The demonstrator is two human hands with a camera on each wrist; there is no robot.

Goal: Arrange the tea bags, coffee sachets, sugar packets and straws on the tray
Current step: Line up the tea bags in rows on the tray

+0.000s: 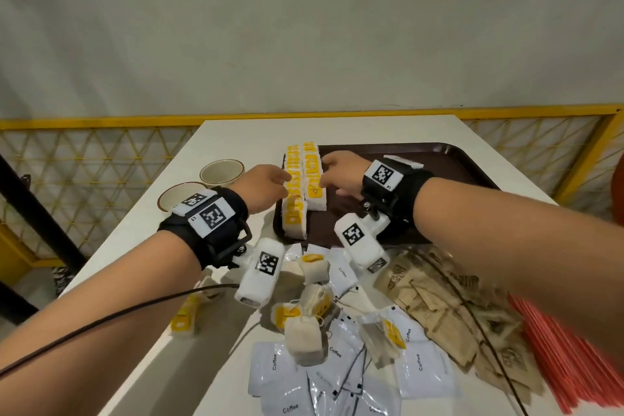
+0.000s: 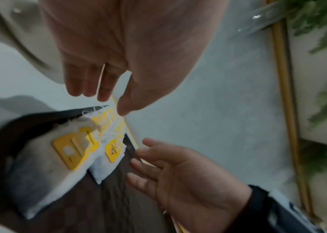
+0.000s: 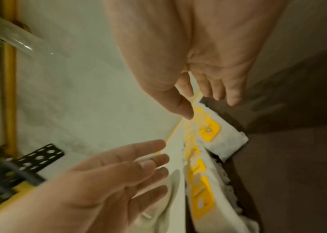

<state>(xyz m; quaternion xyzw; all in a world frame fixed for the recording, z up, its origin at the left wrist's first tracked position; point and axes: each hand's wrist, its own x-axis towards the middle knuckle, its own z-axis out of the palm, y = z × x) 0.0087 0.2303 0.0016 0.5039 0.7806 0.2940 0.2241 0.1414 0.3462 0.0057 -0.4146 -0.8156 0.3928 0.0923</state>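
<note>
Both forearms reach forward over the white table [image 1: 236, 132] to the dark brown tray [image 1: 449, 159], the left hand [image 1: 266, 186] and right hand [image 1: 342, 169] flanking the tea bags [image 1: 305, 186] with fingers straight, spread and holding nothing. The tea bags, white with yellow tags, stand in 2 overlapping rows along the tray's left edge. Their far ends are blurred in both wrist views, so contact with the fingertips cannot be told.

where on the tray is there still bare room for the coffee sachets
The tray is bare right of the two tea bag rows, out to its far and right rims. Its left edge is packed. The near table is crowded with coffee sachets, sugar packets and straws.
</note>
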